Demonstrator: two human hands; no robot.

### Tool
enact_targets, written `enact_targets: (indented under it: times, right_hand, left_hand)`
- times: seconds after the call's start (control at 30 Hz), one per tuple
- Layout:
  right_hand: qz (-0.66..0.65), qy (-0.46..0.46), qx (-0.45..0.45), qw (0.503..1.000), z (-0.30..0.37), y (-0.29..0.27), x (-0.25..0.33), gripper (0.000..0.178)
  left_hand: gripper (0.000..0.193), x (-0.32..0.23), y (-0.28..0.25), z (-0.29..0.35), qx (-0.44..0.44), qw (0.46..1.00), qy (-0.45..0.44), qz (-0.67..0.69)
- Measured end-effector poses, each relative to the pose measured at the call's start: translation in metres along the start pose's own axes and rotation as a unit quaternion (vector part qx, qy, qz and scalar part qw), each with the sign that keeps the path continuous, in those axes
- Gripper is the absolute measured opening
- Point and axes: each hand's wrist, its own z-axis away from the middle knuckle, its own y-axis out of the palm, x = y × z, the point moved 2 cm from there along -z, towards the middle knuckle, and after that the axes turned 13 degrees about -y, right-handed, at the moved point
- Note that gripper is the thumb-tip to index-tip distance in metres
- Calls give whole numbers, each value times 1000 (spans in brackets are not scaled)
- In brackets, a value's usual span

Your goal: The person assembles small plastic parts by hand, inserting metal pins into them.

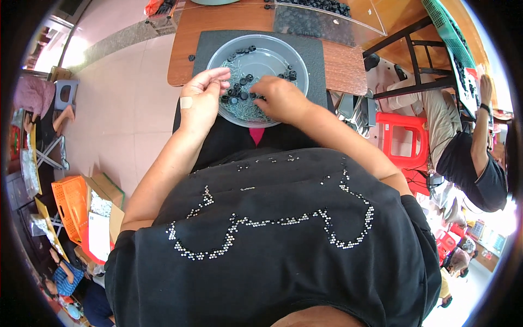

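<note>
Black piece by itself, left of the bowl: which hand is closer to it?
Left. The left hand is below the black piece in the picture, at the left edge of the bowl; the right hand is farther, over its lower right.

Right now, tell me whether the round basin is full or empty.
Neither: the basin is partly filled. Black pieces and thin pale-green pieces lie inside, while bare bottom shows toward the far side.
</note>
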Motion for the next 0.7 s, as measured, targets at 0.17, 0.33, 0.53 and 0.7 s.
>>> enact_targets:
  times: [0.17, 0.33, 0.53, 0.7]
  right_hand:
    - [18, 21, 15, 1000, -4, 12, 0, 13]
    - [-189, 120, -101, 969, -7, -6, -7, 14]
    - [-279, 141, -118, 942, -9, -33, 0, 17]
    - [-365, 101, -180, 908, -4, -28, -13, 16]
  left_hand:
    - [23, 8, 7, -3, 13, 999, -19, -34]
    - [27, 13, 21, -2, 82, 989, -117, -29]
    - [28, 7, 35, -10, 163, 950, -209, 165]
    - [25, 6, 30, -11, 178, 929, -243, 217]
